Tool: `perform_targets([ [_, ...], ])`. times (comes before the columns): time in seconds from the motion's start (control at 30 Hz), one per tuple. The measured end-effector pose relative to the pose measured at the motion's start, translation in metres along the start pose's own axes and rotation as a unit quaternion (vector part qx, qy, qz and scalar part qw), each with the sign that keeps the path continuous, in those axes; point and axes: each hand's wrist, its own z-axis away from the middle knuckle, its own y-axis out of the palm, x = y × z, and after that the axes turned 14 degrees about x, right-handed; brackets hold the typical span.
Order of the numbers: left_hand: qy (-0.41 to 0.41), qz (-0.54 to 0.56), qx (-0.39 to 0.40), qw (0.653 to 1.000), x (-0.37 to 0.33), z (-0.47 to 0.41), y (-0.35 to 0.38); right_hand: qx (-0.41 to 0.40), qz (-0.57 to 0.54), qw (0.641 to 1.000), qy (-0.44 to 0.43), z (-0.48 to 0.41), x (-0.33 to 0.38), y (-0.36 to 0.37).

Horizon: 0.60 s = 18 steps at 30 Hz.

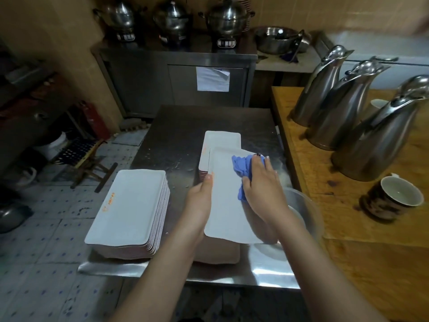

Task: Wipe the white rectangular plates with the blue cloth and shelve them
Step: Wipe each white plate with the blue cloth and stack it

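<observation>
The wiping is under way, and no shelving can be judged from here. The left hand (201,194) grips the 9 o'clock edge of 1 white plate (226,210), thumb curled on top, holding it above the steel bench (171,135). The right hand (261,184) lies flat on the blue cloth (240,167), fingers nearly straight, pressing it onto the plate's far end toward 1 o'clock.

At 8 o'clock from the held plate a tall stack (130,205) sits on the bench. A shorter stack (221,140) lies at 12 o'clock, partly under it. Which of the 2 is already wiped I cannot tell. No shelf shows, so I judge that all the shelving remains.
</observation>
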Motion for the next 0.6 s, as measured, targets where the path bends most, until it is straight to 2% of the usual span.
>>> perform_targets([
  [0.13, -0.016, -0.009, -0.048, 0.999, -0.01, -0.007, -0.01, 0.036, 0.06, 0.996, -0.06, 0.019, 0.001, 0.017],
  [0.27, -0.014, -0.035, -0.062, 0.997, -0.011, -0.01, -0.013, 0.068, 0.022, 0.995, -0.07, 0.032, -0.003, 0.031],
  [0.47, -0.02, -0.014, -0.034, 0.999, -0.009, -0.006, -0.005, 0.037, 0.071, 0.996, -0.042, -0.008, -0.003, 0.008],
  [0.53, -0.018, -0.015, -0.05, 0.998, -0.013, -0.009, -0.011, 0.038, 0.077, 0.994, -0.069, -0.001, -0.003, 0.012],
  [0.6, -0.008, -0.01, -0.067, 0.998, -0.017, -0.013, -0.018, 0.039, 0.037, 0.992, -0.112, 0.016, -0.004, 0.022],
])
